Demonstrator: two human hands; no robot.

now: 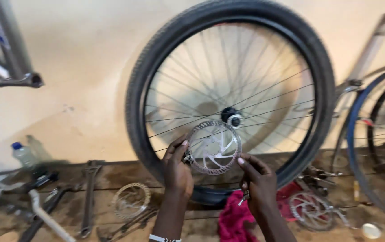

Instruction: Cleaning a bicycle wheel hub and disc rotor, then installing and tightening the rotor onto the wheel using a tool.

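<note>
I hold a round metal brake disc (213, 147) with cut-outs up in front of me. My left hand (177, 168) grips its left rim and my right hand (257, 177) pinches its lower right rim. Some small metal thing also hangs from my right hand's fingers. Right behind the disc a bicycle wheel (228, 96) with a black tyre and thin spokes leans upright against a pale wall; its hub (232, 117) sits just above the disc.
On the wooden floor lie another disc (131, 200), a long wrench (89, 197), a sprocket with disc (311, 209), a pink rag (233, 219) and a plastic bottle (23, 154). A grey bike frame (8, 49) is upper left. More wheels (372, 139) lean at right.
</note>
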